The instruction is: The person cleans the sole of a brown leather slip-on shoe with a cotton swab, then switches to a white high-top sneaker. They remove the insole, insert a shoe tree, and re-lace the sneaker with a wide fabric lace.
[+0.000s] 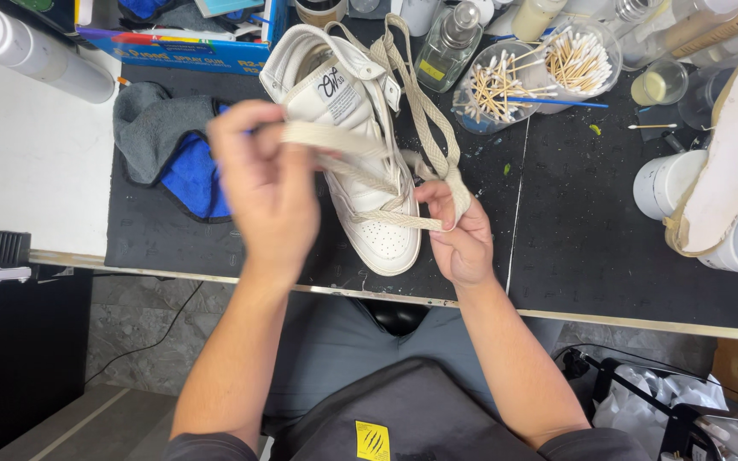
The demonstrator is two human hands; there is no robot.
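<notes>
2 hands are working a cream lace (420, 128) on the white sneaker (360, 154) lying on the black mat (591, 230): left hand (262, 183) pinching 1 end, right hand (459, 235) gripping the other.

Blue flat box (183, 51) at the desk's far left edge, long side facing the camera, red and yellow stripe along its top. White rectangular label (336, 89) with dark print on the white shoe's tongue, tilted. Clear glass bottle (446, 48) just right of the shoe, with a small yellow-green label (432, 70) on its front. White cylindrical spray can (29, 51) lying at top left. Yellow square tag (372, 440) with black marks on the dark apron at bottom centre. No screens or signs.
</notes>
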